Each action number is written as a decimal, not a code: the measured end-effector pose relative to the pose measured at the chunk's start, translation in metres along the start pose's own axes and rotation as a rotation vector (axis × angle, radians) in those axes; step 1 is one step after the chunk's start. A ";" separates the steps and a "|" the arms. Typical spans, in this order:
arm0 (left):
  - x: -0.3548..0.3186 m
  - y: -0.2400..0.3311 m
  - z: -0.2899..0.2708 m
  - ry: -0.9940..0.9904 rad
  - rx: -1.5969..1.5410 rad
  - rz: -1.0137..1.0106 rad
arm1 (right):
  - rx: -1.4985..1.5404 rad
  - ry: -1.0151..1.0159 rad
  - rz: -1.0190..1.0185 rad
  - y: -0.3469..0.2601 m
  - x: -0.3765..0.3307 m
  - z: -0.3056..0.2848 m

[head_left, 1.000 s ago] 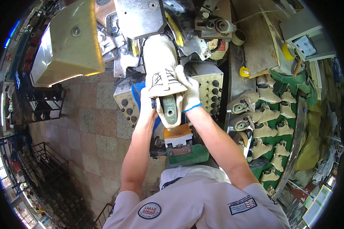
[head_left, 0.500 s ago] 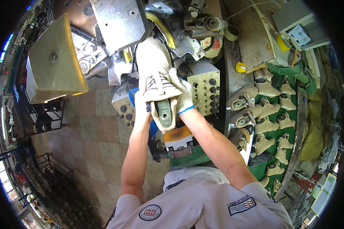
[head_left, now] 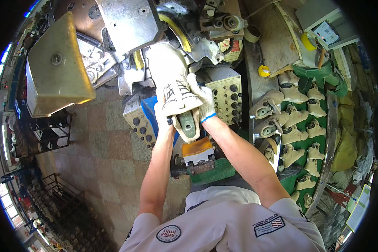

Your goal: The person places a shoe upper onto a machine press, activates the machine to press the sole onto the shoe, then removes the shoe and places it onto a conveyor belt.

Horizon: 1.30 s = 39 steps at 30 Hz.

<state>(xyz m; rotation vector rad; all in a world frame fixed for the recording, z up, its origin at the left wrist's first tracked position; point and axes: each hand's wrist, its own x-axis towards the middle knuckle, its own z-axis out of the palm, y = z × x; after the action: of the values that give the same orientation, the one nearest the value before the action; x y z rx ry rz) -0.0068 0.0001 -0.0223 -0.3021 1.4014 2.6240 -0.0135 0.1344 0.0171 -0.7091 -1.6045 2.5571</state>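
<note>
A beige shoe upper (head_left: 170, 69) with dark lacing lines sits over a green shoe last (head_left: 188, 124). Its toe end points away from me, between the metal jaws of a machine (head_left: 132, 25), and its heel end faces me. My left hand (head_left: 162, 112) is wrapped round the left side of the upper near the heel; its fingers are partly hidden. On the opposite side my right hand (head_left: 203, 100), in a white knit glove with a blue cuff, grips the upper. An orange-topped pad (head_left: 197, 146) lies just below the heel.
Control boxes with dark knobs (head_left: 225, 94) flank the shoe. At right, a green-lined rack (head_left: 296, 145) carries several beige shoe uppers. A pale lamp-like cover (head_left: 59, 67) juts in at upper left. Yellow tape (head_left: 308, 42) and green cloth (head_left: 317, 76) lie at upper right.
The heel end of the shoe has swung slightly right, with both hands moving along with it. My view has also shifted a little. Both hands keep their hold.
</note>
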 end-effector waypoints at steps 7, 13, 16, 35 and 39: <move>0.004 -0.009 0.002 -0.022 -0.117 0.024 | -0.058 -0.071 -0.039 -0.006 0.002 0.001; 0.003 -0.008 -0.023 -0.076 -0.134 -0.045 | -0.102 -0.061 0.005 -0.001 -0.003 -0.020; -0.046 -0.048 -0.078 0.060 0.595 0.017 | 0.019 0.023 0.007 -0.020 -0.029 -0.079; -0.195 -0.002 -0.139 -0.115 1.113 -0.190 | 0.268 0.186 0.065 -0.042 -0.184 -0.201; -0.253 0.103 -0.085 0.174 1.172 -0.141 | 0.310 0.051 0.017 -0.045 -0.211 -0.220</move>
<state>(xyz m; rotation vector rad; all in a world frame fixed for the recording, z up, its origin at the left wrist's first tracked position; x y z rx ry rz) 0.2241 -0.1371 0.0764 -0.4175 2.5129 1.3095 0.2532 0.2838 0.0517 -0.7497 -1.1526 2.6869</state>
